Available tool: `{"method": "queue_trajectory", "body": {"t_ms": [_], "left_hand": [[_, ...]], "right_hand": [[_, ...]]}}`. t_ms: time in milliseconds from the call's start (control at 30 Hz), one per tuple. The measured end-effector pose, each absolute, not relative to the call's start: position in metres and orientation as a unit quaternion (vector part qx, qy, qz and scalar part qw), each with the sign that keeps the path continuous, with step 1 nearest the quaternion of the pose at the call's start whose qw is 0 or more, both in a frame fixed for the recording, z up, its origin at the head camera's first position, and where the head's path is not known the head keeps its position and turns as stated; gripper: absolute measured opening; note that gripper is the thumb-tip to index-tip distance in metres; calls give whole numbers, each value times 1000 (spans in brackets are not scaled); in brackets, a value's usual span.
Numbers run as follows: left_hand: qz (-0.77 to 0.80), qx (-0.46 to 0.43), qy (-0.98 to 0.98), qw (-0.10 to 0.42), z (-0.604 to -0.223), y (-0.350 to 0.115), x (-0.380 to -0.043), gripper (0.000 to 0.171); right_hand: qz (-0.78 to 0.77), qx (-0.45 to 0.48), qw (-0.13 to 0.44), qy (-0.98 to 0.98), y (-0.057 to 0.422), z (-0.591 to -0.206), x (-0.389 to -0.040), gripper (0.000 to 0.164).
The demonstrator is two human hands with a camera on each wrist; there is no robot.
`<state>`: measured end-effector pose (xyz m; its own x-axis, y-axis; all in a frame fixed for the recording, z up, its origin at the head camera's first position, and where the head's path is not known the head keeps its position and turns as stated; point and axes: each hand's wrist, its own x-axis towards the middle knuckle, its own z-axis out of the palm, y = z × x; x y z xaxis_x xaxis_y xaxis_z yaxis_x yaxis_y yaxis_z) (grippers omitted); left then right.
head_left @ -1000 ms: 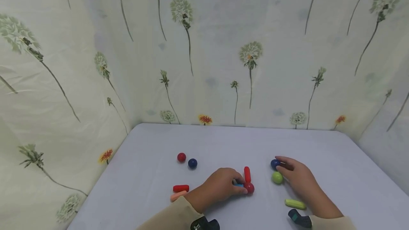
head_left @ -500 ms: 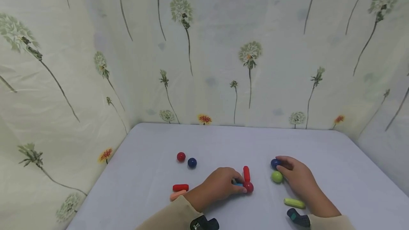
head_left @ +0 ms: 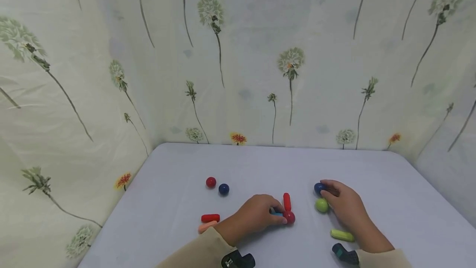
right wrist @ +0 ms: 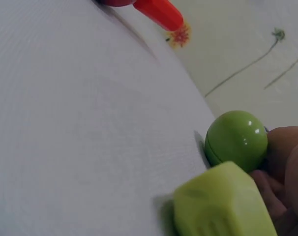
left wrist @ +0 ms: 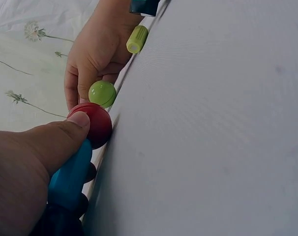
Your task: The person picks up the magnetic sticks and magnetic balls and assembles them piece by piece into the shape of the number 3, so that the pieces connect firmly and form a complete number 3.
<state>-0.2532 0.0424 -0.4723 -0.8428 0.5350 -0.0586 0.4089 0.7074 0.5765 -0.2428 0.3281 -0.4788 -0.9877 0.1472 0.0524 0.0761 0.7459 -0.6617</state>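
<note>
My left hand [head_left: 260, 214] pinches a glossy red ball [head_left: 289, 217] between thumb and fingers, at the middle front of the table. A blue stick [left wrist: 70, 177] lies under that hand, its end by the ball. A red stick [head_left: 287, 202] points away from the ball's far side. To the right, my right hand [head_left: 343, 204] grips a dark blue ball [head_left: 319, 188] with its fingertips. Just nearer than it sits a lime green ball [head_left: 321, 205], close by the thumb. A yellow-green stick [head_left: 342, 235] lies beside the right wrist; its ribbed side shows in the left wrist view.
On the table's left half are another red ball [head_left: 210, 182] and a dark blue ball [head_left: 224, 189]. Nearer, a second red stick [head_left: 210, 218] and a peach stick [head_left: 206, 226] lie by the left forearm. A flower-printed curtain [head_left: 245, 94] hangs behind the white table [head_left: 178, 164].
My right hand has shifted slightly away from me with the blue ball, which stands a little farther from the green one. The left hand keeps its place on the red ball.
</note>
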Motion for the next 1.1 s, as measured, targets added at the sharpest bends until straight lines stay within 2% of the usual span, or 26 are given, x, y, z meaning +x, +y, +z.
{"method": "queue_trajectory", "body": {"t_ms": [233,467,633,1100], "left_hand": [[277,251,921,112,-474,43,-253,22],[283,255,917,121,-473,43,-254,23],[281,266,915,111,-472,41,-255,22],[282,282,912,98,-474,39,-257,21]], "right_hand": [[333,-51,65,-939,311,-469,-239,48],[301,-1,97,-949,287,-458,-233,42],[306,26,89,-947,269,-457,-231,42],[356,20,56,-933,252,-461,-239,40]]}}
